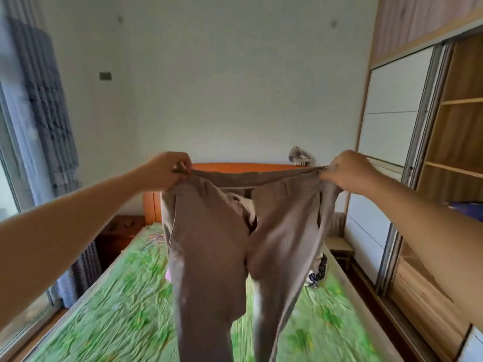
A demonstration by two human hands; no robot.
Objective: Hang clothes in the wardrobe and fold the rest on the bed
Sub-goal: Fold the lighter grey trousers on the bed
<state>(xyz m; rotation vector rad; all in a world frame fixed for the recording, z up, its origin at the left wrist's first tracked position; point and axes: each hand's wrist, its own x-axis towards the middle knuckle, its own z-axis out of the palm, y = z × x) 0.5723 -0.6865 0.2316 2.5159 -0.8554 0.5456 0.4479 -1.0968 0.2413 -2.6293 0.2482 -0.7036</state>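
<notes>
Over the bed (109, 309): grey-brown trousers (214, 244) hang in the air by the waistband, stretched wide between both hands. The legs dangle above the sheet and are blurred at the bottom.
Left hand (167, 169): its fingers are curled and pinch the left end of the waistband.
Right hand (347, 169): its fingers are curled tight on the right end of the waistband.
Bed surface: a crumpled green patterned sheet runs away to the far wall.
On the sheet: a small heap of dark and white cloth (317, 273) lies near the right edge, behind the trousers. A scrap of pink (168, 275) shows beside the left leg, too little to tell what it is.
Wardrobe (460, 142): it stands along the right of the bed, with its pale sliding door (392, 113) at the far end. Wooden shelves show in the open part, with something dark blue (467, 209) low inside.
Curtain (49, 113): grey-blue, hanging at the window on the left.
Nightstand (120, 231): dark wood, left of the bedhead.
Headboard (235, 167): orange, against the pale wall, with a striped item (299, 156) on its right end.
</notes>
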